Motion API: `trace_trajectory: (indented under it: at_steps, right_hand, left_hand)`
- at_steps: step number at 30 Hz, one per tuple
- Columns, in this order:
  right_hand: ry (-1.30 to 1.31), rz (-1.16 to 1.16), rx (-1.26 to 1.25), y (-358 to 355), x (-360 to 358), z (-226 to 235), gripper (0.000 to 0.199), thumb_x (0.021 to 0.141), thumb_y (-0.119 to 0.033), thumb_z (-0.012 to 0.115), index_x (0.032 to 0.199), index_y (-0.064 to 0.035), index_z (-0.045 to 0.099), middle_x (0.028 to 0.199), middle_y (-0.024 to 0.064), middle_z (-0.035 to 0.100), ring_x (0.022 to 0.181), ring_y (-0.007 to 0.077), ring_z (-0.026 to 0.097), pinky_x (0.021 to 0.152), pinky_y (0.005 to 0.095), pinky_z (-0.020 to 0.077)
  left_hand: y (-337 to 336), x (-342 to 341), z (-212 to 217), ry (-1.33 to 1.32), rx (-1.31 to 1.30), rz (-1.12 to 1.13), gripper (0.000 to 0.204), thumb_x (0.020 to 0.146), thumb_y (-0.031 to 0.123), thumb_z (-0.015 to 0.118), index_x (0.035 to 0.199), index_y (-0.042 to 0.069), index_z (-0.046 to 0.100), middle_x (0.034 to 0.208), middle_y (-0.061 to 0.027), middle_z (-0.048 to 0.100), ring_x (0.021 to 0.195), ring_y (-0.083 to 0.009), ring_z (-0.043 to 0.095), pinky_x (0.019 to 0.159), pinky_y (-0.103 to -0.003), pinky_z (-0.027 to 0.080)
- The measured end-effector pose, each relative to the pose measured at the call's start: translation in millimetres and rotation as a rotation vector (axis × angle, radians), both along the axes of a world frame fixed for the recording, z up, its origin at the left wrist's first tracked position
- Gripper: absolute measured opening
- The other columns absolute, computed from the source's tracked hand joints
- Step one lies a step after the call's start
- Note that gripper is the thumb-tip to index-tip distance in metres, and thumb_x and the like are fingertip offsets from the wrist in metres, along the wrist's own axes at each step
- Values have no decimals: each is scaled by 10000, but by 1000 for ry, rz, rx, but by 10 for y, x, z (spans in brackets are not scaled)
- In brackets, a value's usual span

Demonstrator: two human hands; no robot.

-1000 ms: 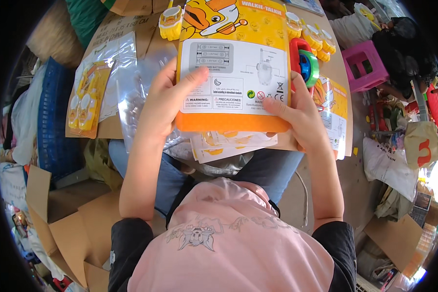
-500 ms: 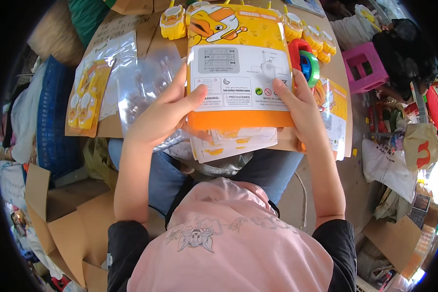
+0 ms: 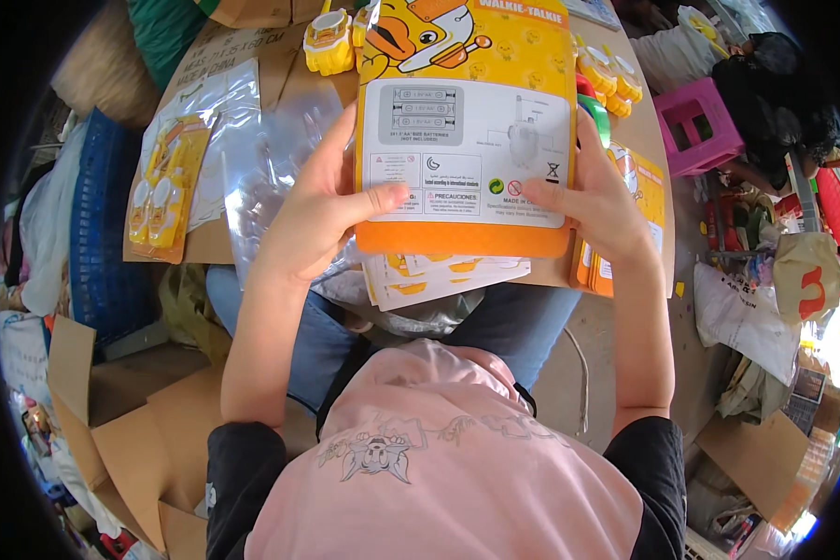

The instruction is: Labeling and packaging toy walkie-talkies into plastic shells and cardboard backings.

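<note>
Between my two hands I hold up a yellow, orange and white printed backing card [image 3: 467, 131] with a cartoon duck at its top. My left hand [image 3: 322, 210] grips its left edge, thumb on the face. On the right edge, my right hand [image 3: 602, 191] grips it the same way; the fingers of both hands are partly hidden behind it. Whether one card or several are in the grip I cannot tell. Below it, at the table's near edge, lies a pile of printed cards [image 3: 439, 285]. Clear plastic blister shells [image 3: 275, 173] lie beside my left hand.
A packed yellow toy set [image 3: 163, 201] lies at the left of the cardboard-covered table [image 3: 224, 79]. Yellow toy walkie-talkies [image 3: 329, 42] stand along the back, and more cards [image 3: 639, 187] lie at the right. A pink stool [image 3: 700, 126], a blue crate [image 3: 112, 224] and an opened carton [image 3: 149, 411] surround the table.
The held card has come closer and looks larger, covering more of the toys behind it. My right hand has shifted slightly right, and both thumbs have moved a little on the card's face.
</note>
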State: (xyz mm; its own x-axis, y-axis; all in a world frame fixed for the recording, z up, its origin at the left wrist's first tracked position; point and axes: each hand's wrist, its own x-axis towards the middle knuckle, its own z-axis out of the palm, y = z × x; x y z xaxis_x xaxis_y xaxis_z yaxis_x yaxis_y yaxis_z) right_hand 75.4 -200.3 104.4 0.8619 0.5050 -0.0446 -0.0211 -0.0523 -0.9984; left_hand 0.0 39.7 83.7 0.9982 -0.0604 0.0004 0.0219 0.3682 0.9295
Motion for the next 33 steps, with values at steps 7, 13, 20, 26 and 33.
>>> trace_trajectory:
  at_steps: [7, 13, 20, 26, 33]
  right_hand:
    - [106, -23, 46, 31, 46, -6, 761, 768, 22, 668, 1389, 6, 228, 1204, 132, 540, 1088, 202, 561, 905, 311, 475]
    - [131, -45, 83, 29, 50, -50, 667, 800, 30, 623, 1364, 2, 269, 1191, 152, 544, 1055, 212, 589, 849, 318, 517]
    - [49, -196, 156, 74, 20, -71, 639, 833, -176, 689, 1325, -11, 315, 1173, 129, 553, 1019, 184, 581, 844, 293, 492]
    - [34, -298, 147, 112, 35, -65, 668, 846, -211, 687, 1332, 18, 289, 1187, 156, 538, 1046, 190, 571, 864, 297, 494]
    - [-143, -317, 139, 74, 63, 14, 717, 831, -168, 700, 1352, 35, 252, 1160, 170, 559, 1012, 195, 593, 852, 294, 502]
  left_hand:
    - [56, -20, 98, 93, -102, 1, 779, 746, -83, 624, 1424, 50, 265, 1229, -97, 543, 1142, -183, 520, 934, -325, 459]
    - [137, -46, 129, 162, -93, -108, 737, 779, -70, 600, 1423, 61, 267, 1195, -117, 551, 1052, -228, 585, 783, -396, 564]
    - [67, 10, 101, 148, -87, -10, 641, 803, -42, 608, 1378, 68, 347, 1136, -115, 572, 986, -211, 615, 699, -370, 594]
    - [15, 73, 133, 146, -28, 82, 501, 816, 36, 652, 1278, 52, 461, 1059, -89, 602, 940, -174, 620, 679, -321, 585]
    - [87, 186, 27, 202, 194, 43, 214, 816, 194, 708, 883, 1, 645, 825, -33, 635, 760, -93, 602, 669, -255, 553]
